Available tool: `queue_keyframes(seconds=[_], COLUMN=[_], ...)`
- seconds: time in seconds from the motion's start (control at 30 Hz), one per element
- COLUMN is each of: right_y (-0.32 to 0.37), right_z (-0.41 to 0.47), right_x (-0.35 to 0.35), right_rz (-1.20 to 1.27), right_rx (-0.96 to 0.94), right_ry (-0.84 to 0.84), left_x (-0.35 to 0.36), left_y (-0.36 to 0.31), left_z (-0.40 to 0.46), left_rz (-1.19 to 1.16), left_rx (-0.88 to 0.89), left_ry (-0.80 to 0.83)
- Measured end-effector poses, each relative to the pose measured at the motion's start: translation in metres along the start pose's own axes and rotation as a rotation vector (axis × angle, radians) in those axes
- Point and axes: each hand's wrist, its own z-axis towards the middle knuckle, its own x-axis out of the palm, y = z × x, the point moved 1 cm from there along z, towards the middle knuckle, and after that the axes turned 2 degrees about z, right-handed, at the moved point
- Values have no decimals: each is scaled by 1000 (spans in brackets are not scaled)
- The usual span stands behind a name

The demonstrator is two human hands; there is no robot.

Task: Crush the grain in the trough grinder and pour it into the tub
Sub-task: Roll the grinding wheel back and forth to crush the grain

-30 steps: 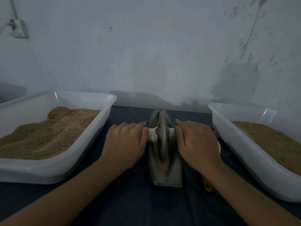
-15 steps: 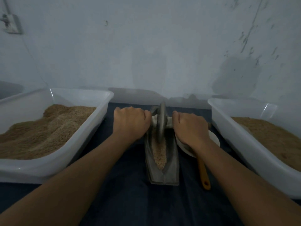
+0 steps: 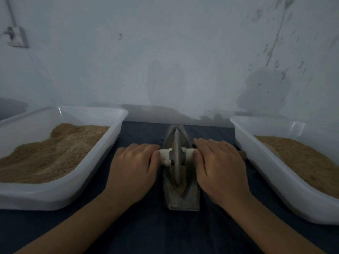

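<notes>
Your left hand (image 3: 133, 167) lies flat on the white axle handle (image 3: 165, 156) at 9 o'clock of the grinding wheel (image 3: 177, 156), fingers straight and close together; your right hand (image 3: 219, 165) presses likewise at 3 o'clock; the wheel stands upright mid-way along the trough grinder (image 3: 181, 197), grain (image 3: 180, 186) showing at its 6 o'clock end; grain-filled tubs flank it, left tub (image 3: 60, 193) at 9 o'clock, right tub (image 3: 275, 184) at 3 o'clock.

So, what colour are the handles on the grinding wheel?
White, on both handles beside the grey wheel; the head view shows it.
</notes>
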Motion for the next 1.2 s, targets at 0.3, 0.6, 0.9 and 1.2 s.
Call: queue_keyframes(seconds=[0.3, 0.6, 0.9, 1.2], right_y=[-12, -20, -7, 8], right_z=[46, 84, 20, -1], right_x=[30, 49, 13, -6], right_rz=[-18, -224, 21, 21], right_rx=[51, 91, 67, 9], right_ry=[26, 259, 14, -5], left_x=[27, 53, 6, -9], left_y=[10, 21, 0, 0], left_z=[42, 79, 24, -2], left_rz=[313, 517, 306, 50], left_rx=[102, 107, 69, 30], left_ry=[109, 283, 186, 114])
